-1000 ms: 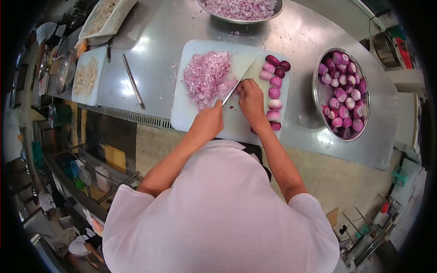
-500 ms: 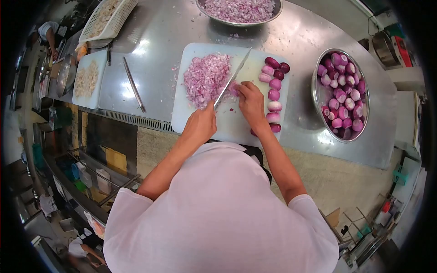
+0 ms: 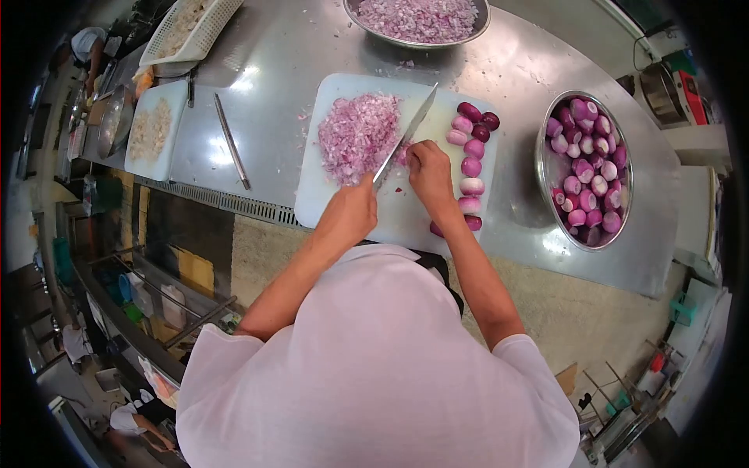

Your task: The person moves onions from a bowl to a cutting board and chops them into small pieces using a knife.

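My left hand (image 3: 349,212) is closed round the handle of a kitchen knife (image 3: 416,121), whose blade slants up and right over the white cutting board (image 3: 318,204). Beside the blade, my right hand (image 3: 431,175) has its fingers curled down on a cut red onion (image 3: 403,154), mostly hidden under the fingertips. A heap of chopped onion (image 3: 357,136) lies on the board just left of the knife. To the right of my right hand, peeled red onions (image 3: 471,166) form a column along the board's edge.
A metal bowl (image 3: 539,160) of peeled onions stands right. Another bowl (image 3: 417,44) at the back holds chopped onion. Left on the steel table (image 3: 273,117) are a metal rod (image 3: 232,142), a second board (image 3: 178,109) with pale pieces and a white basket (image 3: 204,39). Other people stand far left.
The view has shifted slightly. Both hands keep nearly the same place, with the knife beside the right fingertips; the right fingers look more tightly curled.
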The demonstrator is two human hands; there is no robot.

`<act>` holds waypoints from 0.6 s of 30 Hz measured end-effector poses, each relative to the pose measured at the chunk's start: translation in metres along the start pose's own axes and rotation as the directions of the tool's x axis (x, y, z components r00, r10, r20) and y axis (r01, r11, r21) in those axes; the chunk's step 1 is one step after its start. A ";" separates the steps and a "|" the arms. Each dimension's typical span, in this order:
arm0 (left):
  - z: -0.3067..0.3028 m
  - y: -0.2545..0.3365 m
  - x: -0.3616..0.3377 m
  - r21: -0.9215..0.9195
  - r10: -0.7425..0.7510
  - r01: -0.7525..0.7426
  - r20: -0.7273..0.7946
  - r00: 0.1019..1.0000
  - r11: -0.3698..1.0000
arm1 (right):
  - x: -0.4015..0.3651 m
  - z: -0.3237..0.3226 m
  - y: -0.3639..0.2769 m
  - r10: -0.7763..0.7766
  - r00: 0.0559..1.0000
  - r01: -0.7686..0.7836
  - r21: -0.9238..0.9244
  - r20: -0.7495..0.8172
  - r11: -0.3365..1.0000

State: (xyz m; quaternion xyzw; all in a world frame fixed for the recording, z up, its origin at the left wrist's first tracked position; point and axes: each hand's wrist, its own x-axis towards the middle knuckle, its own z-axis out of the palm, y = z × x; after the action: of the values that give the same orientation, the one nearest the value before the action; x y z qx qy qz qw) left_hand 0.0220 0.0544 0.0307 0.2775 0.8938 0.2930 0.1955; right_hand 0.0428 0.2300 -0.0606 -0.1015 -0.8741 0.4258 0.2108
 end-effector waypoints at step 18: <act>0.008 -0.014 0.007 0.027 0.009 -0.008 -0.038 0.999 1.000 | 0.000 -0.006 0.004 -0.055 0.998 0.057 -0.056 0.034 0.997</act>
State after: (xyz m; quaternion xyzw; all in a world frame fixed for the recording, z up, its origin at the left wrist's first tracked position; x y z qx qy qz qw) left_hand 0.0153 0.0527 0.0145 0.2782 0.9001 0.2869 0.1733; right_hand 0.0459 0.2367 -0.0599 -0.0760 -0.8916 0.3965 0.2054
